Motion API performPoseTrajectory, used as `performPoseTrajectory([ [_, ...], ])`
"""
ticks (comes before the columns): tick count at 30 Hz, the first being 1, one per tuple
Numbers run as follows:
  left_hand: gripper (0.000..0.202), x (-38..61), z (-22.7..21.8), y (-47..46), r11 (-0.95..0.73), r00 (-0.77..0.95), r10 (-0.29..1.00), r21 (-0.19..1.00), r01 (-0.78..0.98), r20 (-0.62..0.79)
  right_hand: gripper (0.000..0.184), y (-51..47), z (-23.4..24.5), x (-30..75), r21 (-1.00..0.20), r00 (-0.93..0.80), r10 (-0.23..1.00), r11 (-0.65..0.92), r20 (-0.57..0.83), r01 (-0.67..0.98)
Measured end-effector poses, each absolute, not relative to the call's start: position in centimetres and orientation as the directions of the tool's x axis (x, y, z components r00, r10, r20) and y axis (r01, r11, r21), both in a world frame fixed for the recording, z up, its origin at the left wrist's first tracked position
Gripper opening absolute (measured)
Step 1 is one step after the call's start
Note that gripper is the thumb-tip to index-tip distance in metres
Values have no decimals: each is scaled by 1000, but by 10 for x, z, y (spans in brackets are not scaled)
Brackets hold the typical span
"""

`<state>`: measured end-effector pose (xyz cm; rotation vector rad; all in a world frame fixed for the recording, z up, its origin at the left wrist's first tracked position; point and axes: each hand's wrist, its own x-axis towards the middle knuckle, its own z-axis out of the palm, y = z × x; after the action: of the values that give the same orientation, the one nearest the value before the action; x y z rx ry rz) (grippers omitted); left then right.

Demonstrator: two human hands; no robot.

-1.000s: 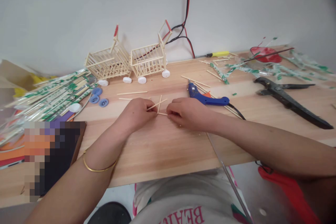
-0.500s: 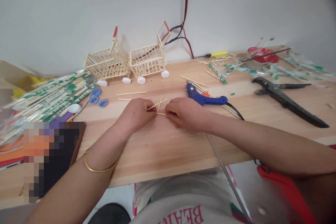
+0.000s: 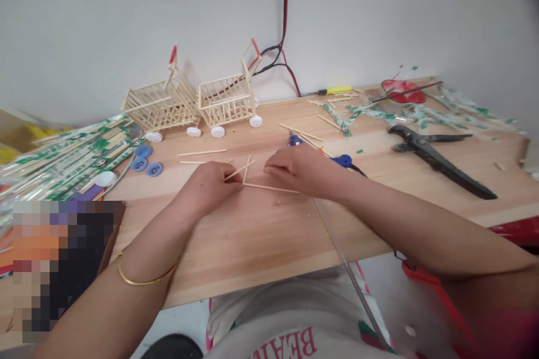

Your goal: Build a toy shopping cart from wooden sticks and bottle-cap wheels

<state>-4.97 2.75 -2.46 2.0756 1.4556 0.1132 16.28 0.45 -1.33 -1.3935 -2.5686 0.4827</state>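
My left hand [image 3: 213, 188] pinches thin wooden sticks above the table. Two of them, a slanted stick [image 3: 247, 167] and one behind it, cross just past the fingertips. From this crossing a longer stick [image 3: 273, 188] runs to the right, its far end passing under my right hand [image 3: 301, 171]. That hand hovers with loosely bent fingers slightly apart, and I see nothing in them. Partly hidden behind it lies a blue glue gun [image 3: 343, 161]. Two stick-built carts, a left cart [image 3: 162, 104] and a right cart [image 3: 225, 98], stand behind on white wheels.
Blue caps [image 3: 143, 151] and paper-wrapped chopsticks [image 3: 76, 151] lie on the left. Loose sticks [image 3: 202, 152] rest behind my left hand. On the right are black pliers-like cutters [image 3: 442, 160], a yellow-handled screwdriver [image 3: 337, 90], torn wrappers [image 3: 455, 106] and a red piece [image 3: 404, 91].
My right hand has come off the long stick and lifted, now covering more of the glue gun. My left hand keeps its hold on the sticks. The view has shifted slightly.
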Motion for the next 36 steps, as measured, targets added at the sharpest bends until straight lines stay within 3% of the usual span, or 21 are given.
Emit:
performPoseTrajectory([
  [4,17,-51,-23,28,-191,390,874,534,824,-290,25,3,1,187,-370,-494,866,484,74,793],
  [12,22,-49,-22,28,-130,367,879,588,798,-304,14,-7,0,193,-316,-529,834,464,-160,827],
  [22,30,-48,-24,27,-208,387,890,543,813,-239,21,-12,-10,184,-254,-626,766,583,-143,772],
  [36,29,-46,-27,26,-216,377,895,511,832,-236,26,-10,-12,178,-189,-626,764,599,-155,778],
])
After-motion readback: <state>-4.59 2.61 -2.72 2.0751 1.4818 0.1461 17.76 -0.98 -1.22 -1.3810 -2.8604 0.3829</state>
